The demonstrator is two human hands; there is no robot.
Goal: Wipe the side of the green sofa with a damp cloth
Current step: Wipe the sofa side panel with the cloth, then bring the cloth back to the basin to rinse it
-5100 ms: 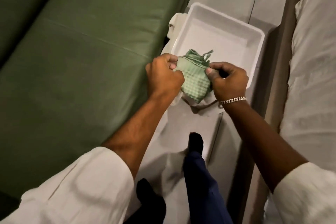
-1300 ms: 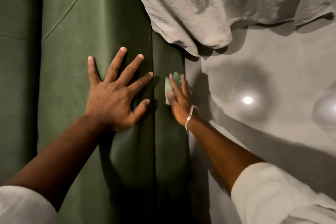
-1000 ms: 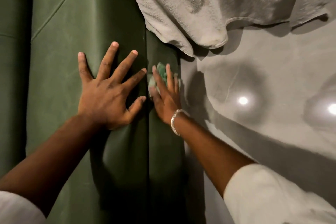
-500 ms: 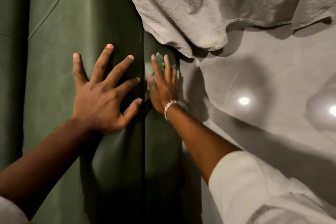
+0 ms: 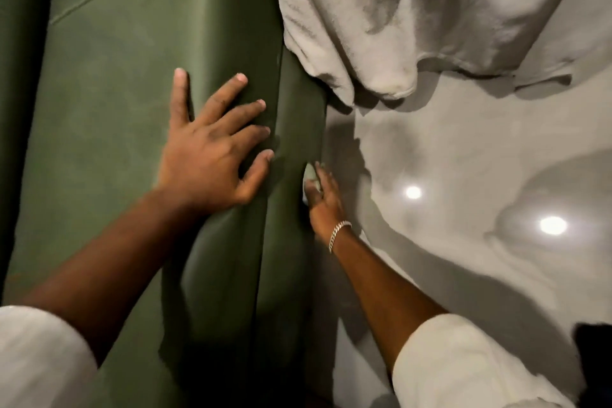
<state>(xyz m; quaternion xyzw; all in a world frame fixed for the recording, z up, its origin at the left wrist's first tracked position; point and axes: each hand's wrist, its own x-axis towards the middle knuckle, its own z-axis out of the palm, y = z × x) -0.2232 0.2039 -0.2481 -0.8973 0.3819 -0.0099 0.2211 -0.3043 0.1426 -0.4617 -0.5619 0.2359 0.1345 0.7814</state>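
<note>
The green sofa (image 5: 116, 116) fills the left half of the head view; its darker side panel (image 5: 291, 258) runs down the middle. My left hand (image 5: 212, 159) lies flat on the sofa's top, fingers spread, holding nothing. My right hand (image 5: 323, 199), with a chain bracelet at the wrist, presses a small pale green cloth (image 5: 310, 175) against the side panel close to the floor. Only a corner of the cloth shows beyond my fingers.
A crumpled grey-white towel (image 5: 414, 16) hangs over the sofa's edge at the top right, just above my right hand. A glossy grey floor (image 5: 463, 175) with bright light reflections lies to the right. Something dark (image 5: 592, 351) sits at the lower right edge.
My right hand has slid the cloth down the side panel, toward me and nearer the floor edge. My left hand stays flat on the sofa top, slightly shifted.
</note>
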